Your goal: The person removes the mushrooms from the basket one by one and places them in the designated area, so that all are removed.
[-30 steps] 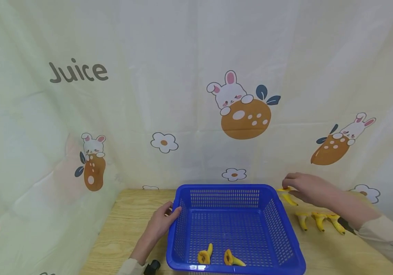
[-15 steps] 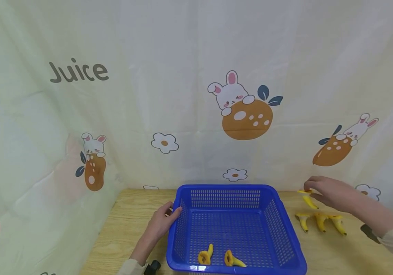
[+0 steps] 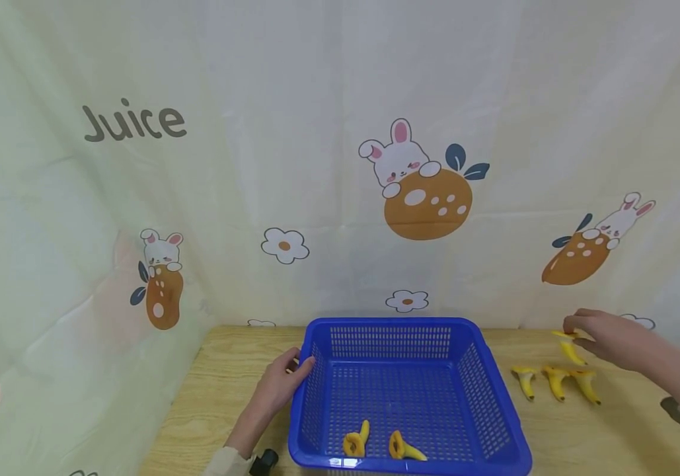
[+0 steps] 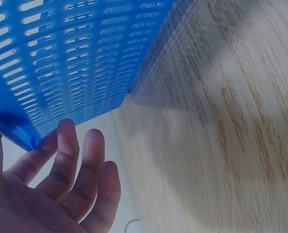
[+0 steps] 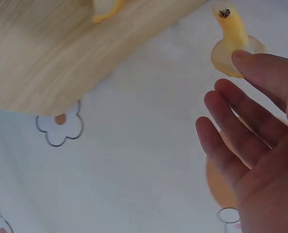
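My right hand [image 3: 613,340] pinches a yellow trumpet-shaped piece [image 3: 571,350] by its flared end, above the back right of the table. In the right wrist view this piece [image 5: 233,34] has a curved, banana-like stem ending in a dark tip; thumb and forefinger meet at its flare. My left hand [image 3: 277,387] holds the left rim of a blue plastic basket [image 3: 387,322], thumb over the rim. The left wrist view shows its fingers [image 4: 69,145] curving beside the slotted outer wall. Two similar pieces, a left one [image 3: 354,441] and a right one [image 3: 402,448], lie inside at the front.
Right of the basket, three more yellow pieces lie in a row: a left one [image 3: 525,382], a middle one [image 3: 556,382] and a right one [image 3: 586,385]. A pale printed curtain [image 3: 328,132] hangs behind the wooden table [image 3: 232,357].
My right hand has carried the yellow piece rightward, away from the basket's back right corner to above the right end of the row. The left hand and basket have stayed in place.
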`<state>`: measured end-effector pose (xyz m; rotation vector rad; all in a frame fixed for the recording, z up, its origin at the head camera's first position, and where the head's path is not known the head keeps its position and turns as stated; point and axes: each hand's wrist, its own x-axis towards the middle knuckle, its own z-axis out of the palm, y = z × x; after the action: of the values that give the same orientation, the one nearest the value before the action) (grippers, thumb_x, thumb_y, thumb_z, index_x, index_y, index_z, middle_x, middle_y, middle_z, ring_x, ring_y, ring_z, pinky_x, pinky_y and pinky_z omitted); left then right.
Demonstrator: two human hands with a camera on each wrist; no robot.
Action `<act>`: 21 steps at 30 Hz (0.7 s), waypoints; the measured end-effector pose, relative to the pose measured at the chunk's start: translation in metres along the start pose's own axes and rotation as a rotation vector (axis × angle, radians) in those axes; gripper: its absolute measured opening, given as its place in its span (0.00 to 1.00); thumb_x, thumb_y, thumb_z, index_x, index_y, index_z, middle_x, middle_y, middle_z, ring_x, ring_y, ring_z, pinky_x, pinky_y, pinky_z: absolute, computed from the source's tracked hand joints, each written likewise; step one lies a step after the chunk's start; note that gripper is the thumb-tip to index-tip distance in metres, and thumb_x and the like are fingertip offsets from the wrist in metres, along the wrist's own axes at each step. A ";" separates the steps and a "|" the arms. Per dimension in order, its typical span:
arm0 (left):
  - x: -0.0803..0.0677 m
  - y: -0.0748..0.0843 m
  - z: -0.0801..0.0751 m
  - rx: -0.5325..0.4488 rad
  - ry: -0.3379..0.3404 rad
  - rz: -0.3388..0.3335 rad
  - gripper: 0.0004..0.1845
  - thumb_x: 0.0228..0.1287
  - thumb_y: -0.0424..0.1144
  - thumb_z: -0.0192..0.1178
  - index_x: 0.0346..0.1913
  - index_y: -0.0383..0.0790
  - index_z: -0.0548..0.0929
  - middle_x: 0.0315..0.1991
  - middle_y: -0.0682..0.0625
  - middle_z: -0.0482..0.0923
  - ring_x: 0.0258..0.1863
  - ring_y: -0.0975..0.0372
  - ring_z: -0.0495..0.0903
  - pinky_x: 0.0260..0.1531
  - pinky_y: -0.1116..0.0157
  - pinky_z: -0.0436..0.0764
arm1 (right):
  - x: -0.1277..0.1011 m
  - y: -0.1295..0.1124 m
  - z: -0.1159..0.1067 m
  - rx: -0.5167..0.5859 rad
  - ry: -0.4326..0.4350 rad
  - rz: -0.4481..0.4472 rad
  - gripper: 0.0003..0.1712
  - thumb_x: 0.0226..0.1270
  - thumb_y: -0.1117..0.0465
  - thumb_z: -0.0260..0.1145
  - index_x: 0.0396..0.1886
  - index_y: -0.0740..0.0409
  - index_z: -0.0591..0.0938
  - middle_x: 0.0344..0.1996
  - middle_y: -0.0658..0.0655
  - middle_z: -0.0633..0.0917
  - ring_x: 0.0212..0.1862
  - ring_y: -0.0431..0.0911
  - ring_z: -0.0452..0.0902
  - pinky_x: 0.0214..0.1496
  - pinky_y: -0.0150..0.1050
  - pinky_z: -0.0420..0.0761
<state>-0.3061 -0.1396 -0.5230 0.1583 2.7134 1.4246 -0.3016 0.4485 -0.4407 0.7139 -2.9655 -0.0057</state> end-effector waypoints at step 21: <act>-0.001 0.001 0.000 0.004 0.004 0.002 0.19 0.73 0.57 0.56 0.47 0.43 0.80 0.36 0.47 0.80 0.30 0.60 0.79 0.28 0.65 0.81 | -0.042 0.063 0.050 -0.001 -0.133 0.086 0.10 0.55 0.68 0.74 0.30 0.56 0.80 0.27 0.46 0.79 0.29 0.38 0.73 0.30 0.35 0.76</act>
<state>-0.3055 -0.1390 -0.5227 0.1586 2.7196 1.4217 -0.2972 0.5231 -0.4926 0.6078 -3.1205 -0.0512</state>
